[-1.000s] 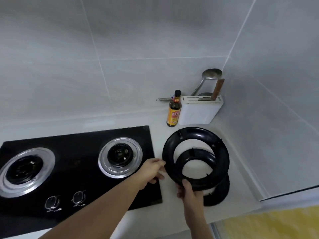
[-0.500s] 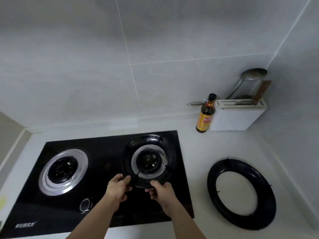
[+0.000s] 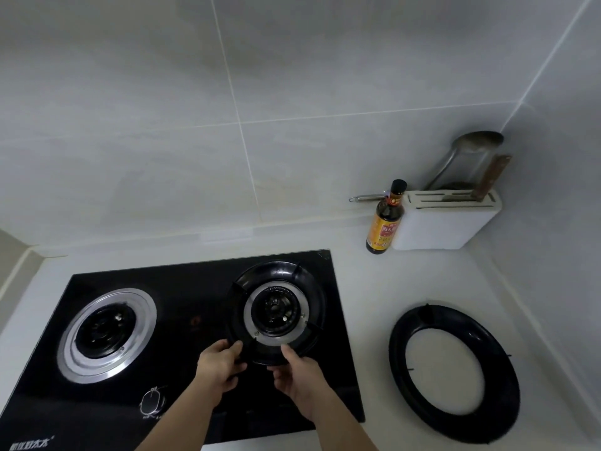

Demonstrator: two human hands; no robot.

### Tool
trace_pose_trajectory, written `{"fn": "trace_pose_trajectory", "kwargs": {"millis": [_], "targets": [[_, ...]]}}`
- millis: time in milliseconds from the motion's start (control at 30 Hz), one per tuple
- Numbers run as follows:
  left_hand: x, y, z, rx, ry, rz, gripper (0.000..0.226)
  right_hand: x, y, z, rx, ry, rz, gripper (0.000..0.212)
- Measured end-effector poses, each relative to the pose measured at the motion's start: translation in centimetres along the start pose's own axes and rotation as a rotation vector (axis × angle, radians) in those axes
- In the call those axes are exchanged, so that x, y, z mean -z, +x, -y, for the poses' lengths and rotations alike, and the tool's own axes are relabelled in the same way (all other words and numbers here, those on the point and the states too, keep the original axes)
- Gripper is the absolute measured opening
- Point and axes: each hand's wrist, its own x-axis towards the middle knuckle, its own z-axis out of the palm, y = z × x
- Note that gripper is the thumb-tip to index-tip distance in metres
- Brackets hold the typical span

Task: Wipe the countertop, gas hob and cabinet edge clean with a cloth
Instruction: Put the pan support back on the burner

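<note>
Both hands, left hand and right hand, gripping black pan support over right burner of gas hob, second ring on countertop

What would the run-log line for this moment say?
step: seating pan support on right burner | left hand: grips its rim | right hand: grips its rim | second ring: on countertop | cloth: not visible

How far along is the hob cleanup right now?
No cloth is in view, so wiping looks finished or paused. In hand: both hands, left and right, hold the pan support around the right burner. Left: the second ring lies on the countertop; the left burner is bare.
</note>
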Motion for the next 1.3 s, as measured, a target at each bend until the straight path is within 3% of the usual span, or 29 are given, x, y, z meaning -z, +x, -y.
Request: {"fn": "trace_pose_trajectory", "kwargs": {"millis": [133, 233, 300, 400, 500, 567, 667, 833, 1033, 1300], "targets": [[0.6, -0.6, -0.1, -0.165, 0.214, -0.186, 0.041, 1.6, -1.2, 0.6, -0.014, -0.073, -0.014, 0.043], [-0.3, -3.7, -1.3, -0.442, 0.286, -0.288, 0.026, 4.5, -2.9, 0.9, 0.022, 0.001, -0.100, 0.043], [-3.1, -5.6, -1.9, -0.588, 0.331, -0.163, 0.011, 7.2, -4.4, 0.9, 0.038, 0.159, -0.185, 0.044], [-9.0, -6.5, -1.6, -0.636, 0.484, 0.124, 0.025, 10.0, -6.2, 0.4, 0.030, 0.410, -0.273, 0.045], [-15.8, -8.4, 0.3, -0.499, 0.623, 0.390, 0.029, 13.1, -7.8, -0.7, 0.064, 0.569, -0.360, 0.044], [-19.1, -9.7, 1.5, -0.375, 0.669, 0.467, 0.029, 14.9, -8.6, -1.1, 0.103, 0.637, -0.418, 0.038], [-22.4, -10.7, 2.8, -0.285, 0.621, 0.487, 0.026, 17.4, -9.0, -1.3, 0.144, 0.660, -0.499, 0.032], [-24.8, -10.3, 3.6, -0.243, 0.581, 0.473, 0.021, 19.2, -8.2, -1.9, 0.187, 0.472, -0.637, 0.029], [-23.6, -9.5, 3.1, -0.135, 0.478, 0.517, 0.018, 19.4, -9.3, -1.8, 0.379, 0.229, -0.729, 0.031], [-11.1, -7.9, 0.0, -0.132, 0.014, 0.503, 0.013, 10.3, -10.1, 0.7, 0.681, -0.165, -0.467, 0.024]]}}
